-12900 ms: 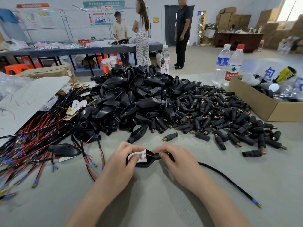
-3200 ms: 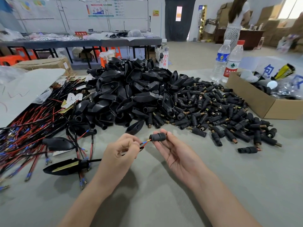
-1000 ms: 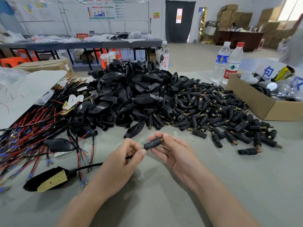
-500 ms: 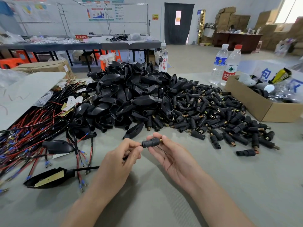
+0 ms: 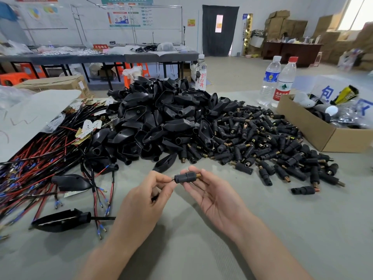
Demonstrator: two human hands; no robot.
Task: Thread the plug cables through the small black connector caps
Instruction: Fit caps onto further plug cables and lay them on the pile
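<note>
The left hand (image 5: 145,201) pinched a thin black cable (image 5: 105,218) between thumb and forefinger, right against the left end of a small black cap (image 5: 186,177). The right hand (image 5: 214,195), palm up, gripped that cap at its fingertips, with the brass threaded end pointing right. Both were held just above the grey table (image 5: 262,229), near the front edge of the scattered pile of caps (image 5: 262,142). The cable ran off to the near left towards a flat black plug shell (image 5: 60,220) lying beside the bundle of red and black wires (image 5: 40,154).

The step in hand looked like the feeding itself, with the cable tip just inside the cap. How deep it sat could not be told. The next move probably called for holding the cap steady and pushing the cable straight through, re-pinching further back as it went.
</note>
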